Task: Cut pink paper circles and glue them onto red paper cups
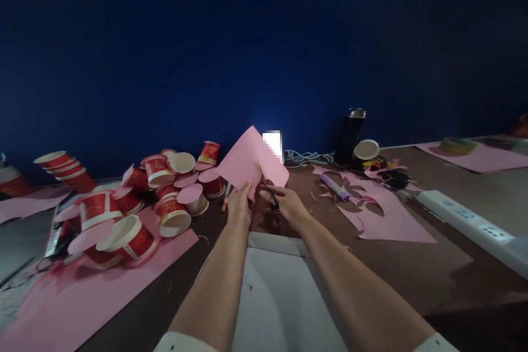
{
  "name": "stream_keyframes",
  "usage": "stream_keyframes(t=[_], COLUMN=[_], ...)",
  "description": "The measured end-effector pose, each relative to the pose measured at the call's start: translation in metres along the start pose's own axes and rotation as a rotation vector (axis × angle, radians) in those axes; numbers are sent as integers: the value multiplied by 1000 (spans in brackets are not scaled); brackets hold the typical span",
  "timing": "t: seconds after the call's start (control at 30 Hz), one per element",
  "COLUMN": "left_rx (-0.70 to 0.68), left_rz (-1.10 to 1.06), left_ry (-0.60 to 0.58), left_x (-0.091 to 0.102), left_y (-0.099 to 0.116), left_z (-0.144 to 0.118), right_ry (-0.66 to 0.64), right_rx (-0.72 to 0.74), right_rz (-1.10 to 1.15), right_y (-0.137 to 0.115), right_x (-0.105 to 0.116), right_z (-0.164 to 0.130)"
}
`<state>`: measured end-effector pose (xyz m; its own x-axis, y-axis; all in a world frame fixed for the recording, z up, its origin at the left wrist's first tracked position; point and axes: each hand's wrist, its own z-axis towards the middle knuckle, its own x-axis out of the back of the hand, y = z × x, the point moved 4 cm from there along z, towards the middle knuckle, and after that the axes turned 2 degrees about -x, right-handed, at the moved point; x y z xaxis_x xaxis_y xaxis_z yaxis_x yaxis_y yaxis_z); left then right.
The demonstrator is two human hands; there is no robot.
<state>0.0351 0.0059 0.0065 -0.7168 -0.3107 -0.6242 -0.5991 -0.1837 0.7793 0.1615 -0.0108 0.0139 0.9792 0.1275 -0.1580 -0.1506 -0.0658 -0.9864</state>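
Scissors (268, 191) in my right hand (289, 204), fingers closed through the handles, blades up against the lower edge of the pink paper sheet (251, 164). My left hand (239, 203) pinches that sheet at its bottom corner, thumb and fingers shut on it, holding it upright above the brown table (412, 264). Red paper cups (165, 198) piled to my left, some capped with pink paper circles, lying on a big pink sheet (82, 297). To my right a pink sheet with cut-out holes (388, 220) lies flat, purple glue stick (335, 187) on it. Black flask (348, 136) stands behind, against the blue wall, white cup beside it. White power strip (470, 220) at far right. Tape roll (457, 146) well apart at back right.
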Motion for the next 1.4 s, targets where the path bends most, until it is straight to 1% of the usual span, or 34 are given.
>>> stream_keyframes(t=[0.1, 0.27, 0.5, 0.73, 0.87, 1.17, 1.4], left_rx=[-26, 16, 45, 51, 56, 62, 63], left_rz=[18, 31, 44, 82, 75, 59, 5], left_ry=[13, 9, -6, 31, 25, 21, 23], left_x=[-3, -5, -3, -3, -4, -3, -3], left_y=[2, 3, 6, 8, 9, 9, 10], left_z=[-4, -8, -7, -7, -7, -6, -5], right_ry=[22, 15, 46, 54, 67, 33, 5], right_rx=[-20, -25, 4, -1, 3, 33, 67], right_rz=[15, 61, 46, 7, -15, -16, -13], right_y=[-1, -1, -5, -6, -6, -3, 0], right_x=[3, 3, 2, 3, 4, 5, 6], right_z=[0, 0, -1, -2, -2, 3, 5])
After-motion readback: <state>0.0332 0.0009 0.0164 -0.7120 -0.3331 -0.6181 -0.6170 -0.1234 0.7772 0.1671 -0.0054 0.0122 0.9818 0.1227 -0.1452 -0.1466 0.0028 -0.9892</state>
